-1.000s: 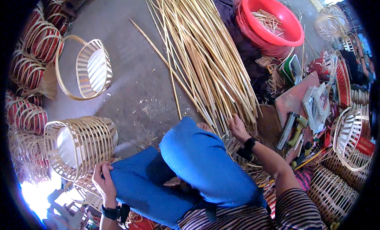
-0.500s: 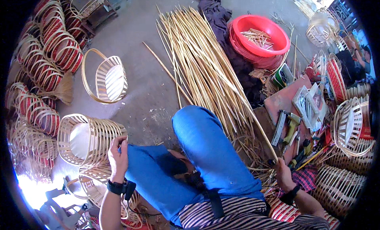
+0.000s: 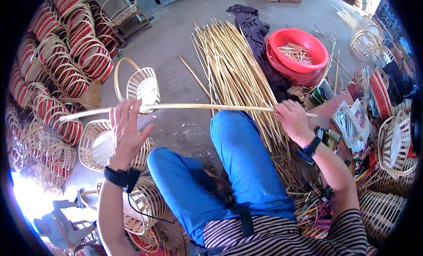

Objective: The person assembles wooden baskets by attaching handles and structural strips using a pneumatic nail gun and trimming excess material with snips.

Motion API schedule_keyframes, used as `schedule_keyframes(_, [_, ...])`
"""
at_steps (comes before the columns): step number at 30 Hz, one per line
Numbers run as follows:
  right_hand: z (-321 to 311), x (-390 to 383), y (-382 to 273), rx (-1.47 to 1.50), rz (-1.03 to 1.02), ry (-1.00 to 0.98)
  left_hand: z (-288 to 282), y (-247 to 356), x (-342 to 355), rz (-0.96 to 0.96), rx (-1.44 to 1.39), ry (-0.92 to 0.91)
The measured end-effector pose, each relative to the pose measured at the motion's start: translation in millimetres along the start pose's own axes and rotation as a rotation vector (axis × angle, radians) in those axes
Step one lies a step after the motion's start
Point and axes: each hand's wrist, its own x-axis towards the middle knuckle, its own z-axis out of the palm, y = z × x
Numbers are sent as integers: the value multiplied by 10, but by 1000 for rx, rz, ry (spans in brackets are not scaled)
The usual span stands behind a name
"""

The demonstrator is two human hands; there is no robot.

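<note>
A long pale cane stick (image 3: 198, 106) lies level across the space above my knees. My right hand (image 3: 292, 120) is closed round it near its right end. My left hand (image 3: 127, 132) is raised with its fingers stretched out and spread. It lies over the left part of the stick, and whether it touches the stick is hard to tell. Below that hand is a woven basket (image 3: 91, 143) on its side, partly hidden by the hand. A bundle of similar cane sticks (image 3: 240, 62) lies on the floor in front of my right knee.
Stacks of red-and-pale baskets (image 3: 79, 49) line the left. One handled basket (image 3: 150, 82) stands on the floor beyond my left hand. At the far right are a red basin (image 3: 282, 36) with short sticks inside, dark cloth (image 3: 249, 25), a tool tray (image 3: 343, 121) and more baskets (image 3: 390, 148).
My right hand has risen from low at the right, swinging the stick from a slant to level. My left hand has lifted from beside the basket and opened over the stick.
</note>
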Motion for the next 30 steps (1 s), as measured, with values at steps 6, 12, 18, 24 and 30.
schedule_keyframes(6, [253,467,189,81,-161,98,139,-319,-286,-123,-264,-393])
schedule_keyframes(12, [482,450,236,248,-92,-51,159,-76,-524,-417,-446,-415])
schedule_keyframes(18, [621,-18,-198,420,493,-41,216,354,-781,-555,-391,-309])
schedule_keyframes(24, [471,201,4,529,514,36,217,310,-445,-505,-374,-202])
schedule_keyframes(30, [274,130,120,385,246,279,205,237,-456,-405,-430,-86])
